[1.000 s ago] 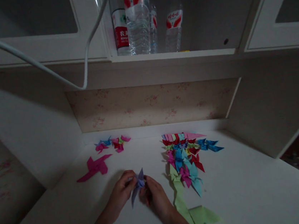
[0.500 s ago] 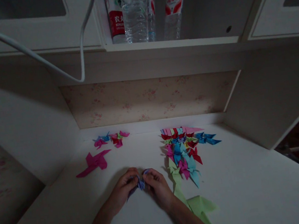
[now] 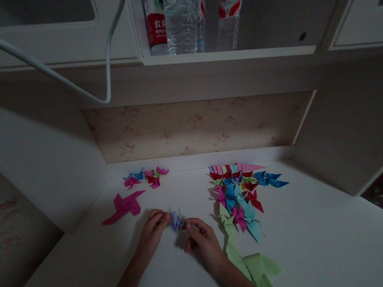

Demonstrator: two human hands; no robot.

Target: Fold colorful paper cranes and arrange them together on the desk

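Observation:
A small purple-blue folded paper crane (image 3: pixel 177 221) is between my two hands, just above the white tabletop (image 3: pixel 179 278). My right hand (image 3: pixel 202 239) pinches its right side between thumb and fingers. On the other side, the thumb and fingertips of my left hand (image 3: pixel 154 228) are pressed together close to the crane's left edge. Whether they grip a paper tip is too small to tell. A larger magenta folded paper bird (image 3: pixel 126 206) lies beyond my left hand. Past my right hand, many-coloured paper cranes (image 3: pixel 235 196) lie in rows.
Large light-green folded paper (image 3: pixel 257 269) lies partly under my right forearm. Small coloured cranes (image 3: pixel 154 177) sit at the back left. Above is a cabinet shelf (image 3: pixel 230 56) with plastic bottles (image 3: pixel 180 20). A white cable (image 3: pixel 107 74) hangs at upper left.
My hands have moved slightly apart, and the purple crane, mostly covered by fingers before, now shows between them. My left hand has shifted up a little. The view has shifted slightly.

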